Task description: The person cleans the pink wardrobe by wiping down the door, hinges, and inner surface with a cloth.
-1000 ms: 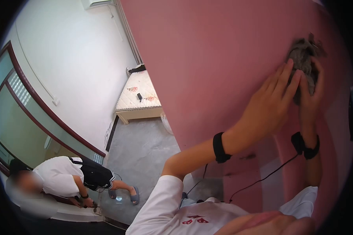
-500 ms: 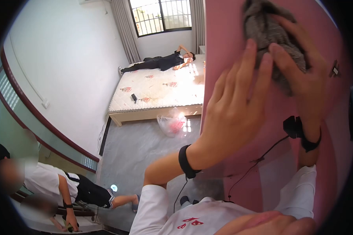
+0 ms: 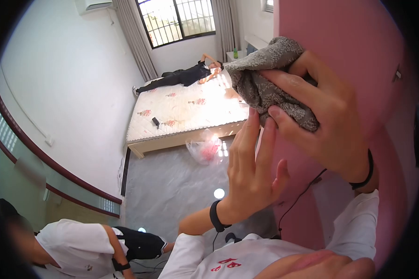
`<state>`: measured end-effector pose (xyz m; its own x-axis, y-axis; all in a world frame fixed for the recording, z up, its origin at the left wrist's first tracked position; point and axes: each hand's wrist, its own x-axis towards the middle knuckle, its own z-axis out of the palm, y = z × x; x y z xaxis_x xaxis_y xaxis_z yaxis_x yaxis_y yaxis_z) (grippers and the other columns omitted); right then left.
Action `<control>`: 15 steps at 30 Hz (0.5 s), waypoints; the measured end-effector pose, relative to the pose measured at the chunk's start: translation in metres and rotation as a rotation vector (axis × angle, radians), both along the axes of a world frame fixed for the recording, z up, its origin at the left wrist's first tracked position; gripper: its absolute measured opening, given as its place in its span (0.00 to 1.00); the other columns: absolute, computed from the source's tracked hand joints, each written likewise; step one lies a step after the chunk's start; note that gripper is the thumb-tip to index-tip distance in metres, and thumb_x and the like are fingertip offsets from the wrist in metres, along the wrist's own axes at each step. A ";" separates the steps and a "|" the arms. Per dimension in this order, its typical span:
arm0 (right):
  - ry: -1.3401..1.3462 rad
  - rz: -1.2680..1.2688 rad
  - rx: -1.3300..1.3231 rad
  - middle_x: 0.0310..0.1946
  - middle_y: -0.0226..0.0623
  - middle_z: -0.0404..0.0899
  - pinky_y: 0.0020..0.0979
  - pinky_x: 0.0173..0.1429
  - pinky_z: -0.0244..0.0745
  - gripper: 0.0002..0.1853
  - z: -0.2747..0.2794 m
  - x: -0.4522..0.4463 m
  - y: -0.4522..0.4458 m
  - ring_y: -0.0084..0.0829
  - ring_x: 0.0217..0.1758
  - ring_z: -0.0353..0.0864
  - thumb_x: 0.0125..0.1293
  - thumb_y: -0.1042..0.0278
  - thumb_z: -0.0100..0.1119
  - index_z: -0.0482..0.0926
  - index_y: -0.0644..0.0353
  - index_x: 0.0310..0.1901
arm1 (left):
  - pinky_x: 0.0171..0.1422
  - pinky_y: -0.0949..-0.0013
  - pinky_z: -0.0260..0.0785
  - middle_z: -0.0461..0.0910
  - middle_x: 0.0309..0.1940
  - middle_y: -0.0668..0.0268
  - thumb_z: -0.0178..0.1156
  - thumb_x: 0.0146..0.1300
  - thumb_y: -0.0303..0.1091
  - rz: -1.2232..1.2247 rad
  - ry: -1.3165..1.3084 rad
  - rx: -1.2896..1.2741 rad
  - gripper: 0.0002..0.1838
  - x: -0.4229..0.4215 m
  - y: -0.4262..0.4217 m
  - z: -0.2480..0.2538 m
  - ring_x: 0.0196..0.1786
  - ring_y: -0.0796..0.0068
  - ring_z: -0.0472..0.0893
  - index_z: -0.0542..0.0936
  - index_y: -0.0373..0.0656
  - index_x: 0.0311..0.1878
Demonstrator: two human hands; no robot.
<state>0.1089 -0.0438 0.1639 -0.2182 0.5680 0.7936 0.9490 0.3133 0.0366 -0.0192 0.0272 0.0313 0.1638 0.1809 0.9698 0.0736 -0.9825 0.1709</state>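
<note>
My right hand (image 3: 330,107) is closed around a bunched grey cloth (image 3: 270,60), with its thumb and fingers pressed into the folds. The cloth overlaps the left edge of an upright pink panel (image 3: 330,37), and part of it lies behind my fingers. Just below the cloth is my left hand (image 3: 251,174), fingers stretched upward and thumb apart. Its fingertips are at the cloth's lower edge; whether they touch it I cannot tell. Black bands circle both my wrists.
Beyond the panel, a person in dark clothes lies on a bed (image 3: 172,109). A plastic bag (image 3: 202,149) sits on the floor at its foot. A person in a white shirt (image 3: 77,239) is at lower left. A black cable (image 3: 302,190) hangs along the panel.
The cloth and my right hand have moved left and down to the panel's edge. My left hand has also shifted left and lower. The person in white has come nearer.
</note>
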 end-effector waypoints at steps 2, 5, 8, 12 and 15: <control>0.010 0.007 0.012 0.43 0.43 0.78 0.38 0.49 0.79 0.24 0.000 -0.004 -0.002 0.41 0.43 0.82 0.56 0.76 0.71 0.86 0.66 0.57 | 0.71 0.45 0.73 0.64 0.75 0.28 0.68 0.57 0.27 0.004 0.015 -0.031 0.39 -0.006 -0.009 0.005 0.71 0.31 0.74 0.71 0.25 0.74; 0.021 0.021 0.070 0.45 0.46 0.78 0.38 0.50 0.79 0.23 -0.011 0.017 -0.017 0.44 0.44 0.82 0.59 0.74 0.70 0.85 0.66 0.58 | 0.73 0.44 0.72 0.64 0.76 0.29 0.68 0.57 0.28 0.005 -0.005 -0.035 0.39 0.008 -0.029 0.003 0.72 0.29 0.73 0.72 0.26 0.74; 0.093 -0.015 0.049 0.49 0.49 0.79 0.38 0.55 0.79 0.22 -0.015 0.036 -0.035 0.46 0.49 0.83 0.64 0.71 0.68 0.84 0.65 0.60 | 0.75 0.43 0.71 0.64 0.76 0.30 0.67 0.57 0.28 0.008 0.080 -0.040 0.38 0.018 -0.041 0.014 0.73 0.29 0.72 0.72 0.27 0.73; 0.073 -0.131 0.195 0.52 0.46 0.82 0.36 0.56 0.81 0.21 -0.022 0.089 -0.055 0.45 0.50 0.86 0.66 0.70 0.69 0.85 0.60 0.61 | 0.76 0.43 0.70 0.64 0.76 0.31 0.62 0.57 0.25 -0.013 0.130 0.043 0.36 0.063 -0.054 0.023 0.73 0.31 0.73 0.73 0.28 0.72; 0.128 -0.202 0.116 0.58 0.47 0.82 0.34 0.63 0.77 0.20 -0.015 0.123 -0.084 0.41 0.59 0.84 0.71 0.69 0.66 0.83 0.62 0.63 | 0.76 0.42 0.70 0.65 0.75 0.31 0.60 0.56 0.24 -0.037 0.120 0.132 0.36 0.101 -0.063 0.029 0.73 0.32 0.73 0.72 0.26 0.72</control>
<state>0.2321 -0.1273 0.1494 -0.0034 0.4932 0.8699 0.9910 0.1179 -0.0629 0.0819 -0.0358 0.0606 0.2838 0.0454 0.9578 0.0492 -0.9983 0.0327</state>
